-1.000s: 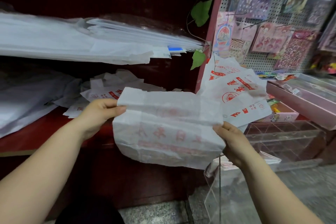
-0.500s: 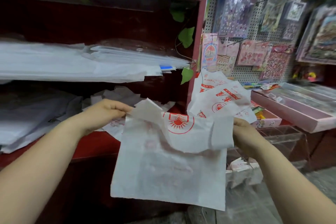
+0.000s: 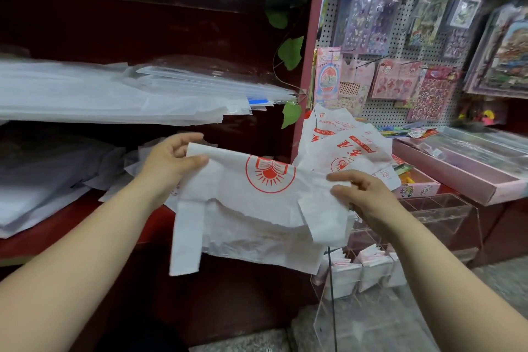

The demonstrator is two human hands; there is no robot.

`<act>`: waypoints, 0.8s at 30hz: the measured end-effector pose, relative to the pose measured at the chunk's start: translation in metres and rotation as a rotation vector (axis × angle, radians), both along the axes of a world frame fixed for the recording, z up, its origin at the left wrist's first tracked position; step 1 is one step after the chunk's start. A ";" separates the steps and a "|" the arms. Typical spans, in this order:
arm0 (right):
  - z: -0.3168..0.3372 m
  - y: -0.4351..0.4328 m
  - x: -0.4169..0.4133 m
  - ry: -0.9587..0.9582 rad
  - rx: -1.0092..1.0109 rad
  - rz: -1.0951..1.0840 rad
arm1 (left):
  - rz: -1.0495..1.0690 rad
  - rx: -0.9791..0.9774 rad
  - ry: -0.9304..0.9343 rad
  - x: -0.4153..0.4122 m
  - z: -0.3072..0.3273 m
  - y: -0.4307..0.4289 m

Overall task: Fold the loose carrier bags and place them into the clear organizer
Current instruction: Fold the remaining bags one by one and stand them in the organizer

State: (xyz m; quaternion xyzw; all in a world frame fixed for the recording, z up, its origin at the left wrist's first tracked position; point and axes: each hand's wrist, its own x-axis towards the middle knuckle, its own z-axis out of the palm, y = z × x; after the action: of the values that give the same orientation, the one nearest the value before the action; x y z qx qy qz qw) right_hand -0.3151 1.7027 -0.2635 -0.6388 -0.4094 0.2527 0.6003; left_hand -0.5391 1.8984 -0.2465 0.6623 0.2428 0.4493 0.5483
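we hold one white carrier bag (image 3: 257, 203) up in the air in front of the dark red shelf (image 3: 71, 226), stretched sideways between our two hands. our left hand (image 3: 171, 163) grips its upper left corner, with thumb and fingers closed on the edge. our right hand (image 3: 368, 197) pinches the right end between thumb and forefinger, the forefinger reaching leftward over the plastic; we cannot tell how the remaining fingers lie, since the bag hides part of them. the top part of the bag is folded over toward us, so a round red logo (image 3: 270, 173) of a sun and an open book shows between the hands. one handle strap (image 3: 185, 237) hangs straight down on the left, and a second strap (image 3: 325, 223) droops just below the right hand. the clear organizer (image 3: 428, 217) stands low on the right, just beyond and below our right hand, apart from the bag we hold. its near compartments contain small folded bags (image 3: 368, 263), white and packed upright side by side. more loose bags (image 3: 343, 140) with red print lean in a fan behind the held one, against the shelf's upright post. on the far left of the shelf lie stacks of white sheets (image 3: 114, 97). to the far right a pegboard (image 3: 400, 111) carries sticker packs above a pink tray (image 3: 457, 177), and green leaves (image 3: 291, 53) trail down the post.
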 end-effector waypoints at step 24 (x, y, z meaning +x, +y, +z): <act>0.014 0.063 -0.067 -0.591 -0.241 0.331 | -0.170 0.561 0.371 0.021 -0.004 -0.038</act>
State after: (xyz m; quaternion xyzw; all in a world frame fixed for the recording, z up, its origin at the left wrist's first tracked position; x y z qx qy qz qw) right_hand -0.3821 1.7655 -0.2499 -0.6756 -0.6305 0.1976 0.3272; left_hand -0.5178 1.8599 -0.2505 0.8755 0.1490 0.3232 0.3268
